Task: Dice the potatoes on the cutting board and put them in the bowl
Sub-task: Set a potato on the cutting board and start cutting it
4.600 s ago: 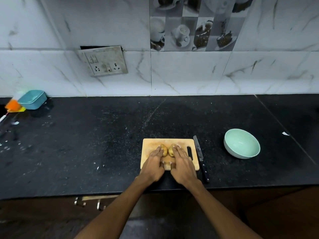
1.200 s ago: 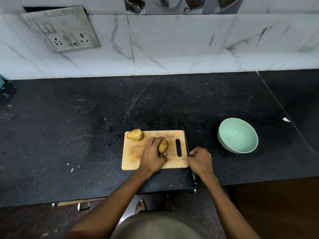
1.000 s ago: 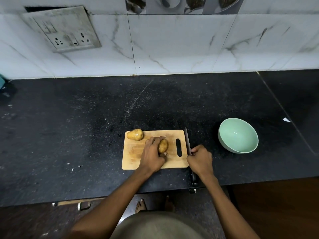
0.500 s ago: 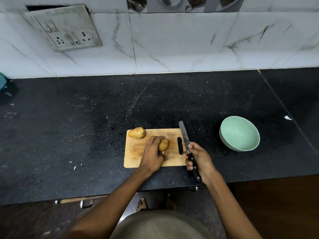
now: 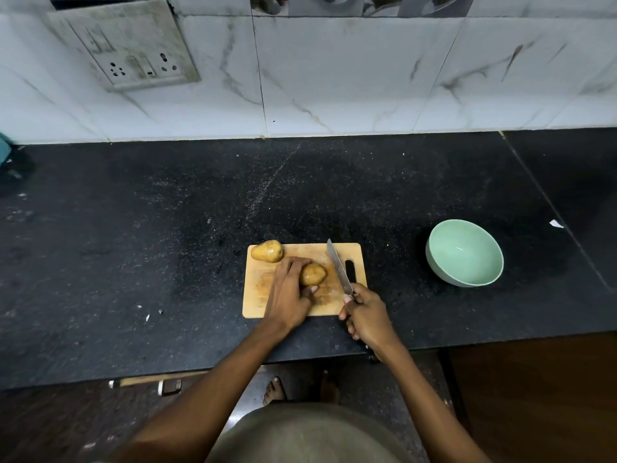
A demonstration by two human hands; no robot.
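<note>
Worktop [image 5: 167,245]: you are standing at a black speckled slab under a white tiled wall with a socket plate [image 5: 123,45].
Board [image 5: 260,295]: it is lying near the front edge.
Left hand [image 5: 287,295]: your fingers are closing around a potato [image 5: 312,274] mid-board.
Right hand [image 5: 365,317]: you are gripping the knife [image 5: 339,267], its blade angling over the board just right of that potato.
Spare potato [image 5: 267,251]: it is sitting whole at the far left corner.
Bowl [image 5: 465,257]: it is sitting to the board's right.

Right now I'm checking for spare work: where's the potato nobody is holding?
Head view: the loose potato lies on the cutting board's far-left corner, just beyond the left hand.
</note>
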